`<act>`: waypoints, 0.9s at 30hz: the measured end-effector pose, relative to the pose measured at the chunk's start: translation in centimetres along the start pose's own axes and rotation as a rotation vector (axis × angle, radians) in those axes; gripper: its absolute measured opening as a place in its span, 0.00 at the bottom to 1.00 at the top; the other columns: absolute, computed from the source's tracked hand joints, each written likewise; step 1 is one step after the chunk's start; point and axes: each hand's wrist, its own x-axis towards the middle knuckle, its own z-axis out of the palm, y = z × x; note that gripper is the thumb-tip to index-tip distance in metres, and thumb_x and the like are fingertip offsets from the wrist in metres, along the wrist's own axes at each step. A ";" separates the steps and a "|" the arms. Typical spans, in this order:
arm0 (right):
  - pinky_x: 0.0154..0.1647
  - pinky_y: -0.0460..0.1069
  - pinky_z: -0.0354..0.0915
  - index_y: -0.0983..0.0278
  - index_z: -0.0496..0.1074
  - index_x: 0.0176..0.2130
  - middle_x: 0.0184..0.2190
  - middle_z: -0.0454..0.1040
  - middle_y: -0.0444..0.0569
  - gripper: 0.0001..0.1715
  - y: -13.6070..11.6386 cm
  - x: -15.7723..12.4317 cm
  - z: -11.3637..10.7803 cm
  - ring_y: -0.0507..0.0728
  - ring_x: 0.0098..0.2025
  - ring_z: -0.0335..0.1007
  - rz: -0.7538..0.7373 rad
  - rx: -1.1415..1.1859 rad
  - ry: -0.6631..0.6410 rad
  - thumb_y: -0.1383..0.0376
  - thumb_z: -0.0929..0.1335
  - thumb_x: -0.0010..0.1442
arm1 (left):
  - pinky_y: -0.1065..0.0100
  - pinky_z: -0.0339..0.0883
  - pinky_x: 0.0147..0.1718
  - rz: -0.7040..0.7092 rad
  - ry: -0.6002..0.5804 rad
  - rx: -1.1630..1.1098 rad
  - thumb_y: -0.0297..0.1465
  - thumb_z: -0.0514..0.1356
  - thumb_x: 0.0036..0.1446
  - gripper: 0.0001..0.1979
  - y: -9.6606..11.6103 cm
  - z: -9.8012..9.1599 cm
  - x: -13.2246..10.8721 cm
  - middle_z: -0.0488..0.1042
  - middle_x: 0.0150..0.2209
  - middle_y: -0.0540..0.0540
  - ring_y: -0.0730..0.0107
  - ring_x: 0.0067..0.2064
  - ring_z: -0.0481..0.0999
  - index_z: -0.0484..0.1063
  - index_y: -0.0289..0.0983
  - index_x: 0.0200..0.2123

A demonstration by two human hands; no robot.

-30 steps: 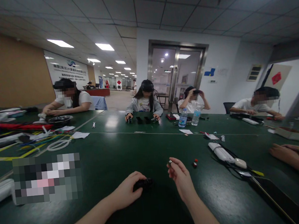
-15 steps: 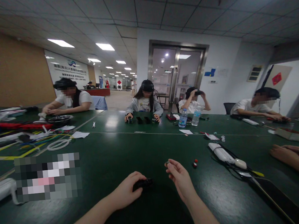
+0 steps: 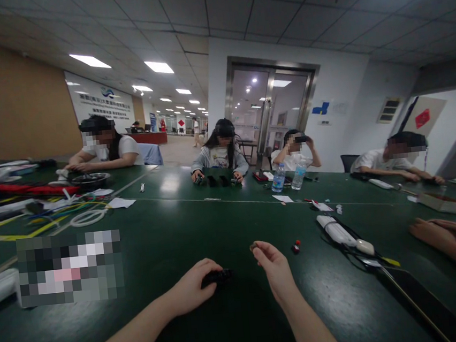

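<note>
From where I'm standing, taking twelve o'clock as straight ahead of the wearer, the left hand (image 3: 193,287) is resting low over the bench (image 3: 233,221), just short of twelve. It is clasping a small black object (image 3: 223,275), thumb on the near side and fingers over the far side, probably to stop it from sliding or rolling. The object's free end is pointing towards three o'clock, sticking out past the fingers, which seems to leave that end in reach of the other hand.

The right hand (image 3: 273,269) is standing at one o'clock, apart from the left. Its thumb and fingertips are pinching a tiny piece (image 3: 253,246); something so small presumably allows only a fingertip grip, and I can't tell from here what it is. The pinch is facing eleven, so the piece is showing beyond the fingertips.

At the right hand's two o'clock, a small red-and-black item (image 3: 295,247) is sitting untouched on the bench, perhaps put there to be near without being in the way. Farther out at two, a white device (image 3: 336,230) is lying with a dark cable around it, seemingly set aside, and beyond it a neighbour's forearms (image 3: 446,238) are resting.
</note>
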 end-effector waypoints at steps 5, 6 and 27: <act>0.37 0.50 0.62 0.62 0.71 0.38 0.36 0.73 0.48 0.22 -0.2 0.0 -0.2 0.56 0.38 0.67 -0.026 0.031 0.041 0.55 0.71 0.42 | 0.65 0.58 0.47 -0.006 -0.003 0.005 0.29 0.53 0.51 0.15 -0.1 0.1 0.1 0.65 0.46 0.48 0.68 0.46 0.65 0.66 0.42 0.44; 0.37 0.51 0.62 0.62 0.71 0.38 0.37 0.73 0.49 0.22 -0.3 -0.1 -0.2 0.56 0.38 0.67 -0.024 0.028 0.036 0.55 0.71 0.43 | 0.65 0.59 0.47 -0.008 -0.006 0.002 0.29 0.52 0.51 0.15 -0.1 0.1 0.0 0.65 0.46 0.48 0.68 0.47 0.65 0.66 0.42 0.44; 0.35 0.50 0.60 0.60 0.73 0.35 0.31 0.71 0.45 0.13 -0.4 -2.1 2.2 0.55 0.33 0.64 -0.076 -0.482 -0.293 0.61 0.69 0.46 | 0.65 0.59 0.47 0.015 0.025 0.008 0.28 0.54 0.49 0.17 -0.1 0.2 0.0 0.66 0.45 0.48 0.68 0.46 0.66 0.64 0.41 0.45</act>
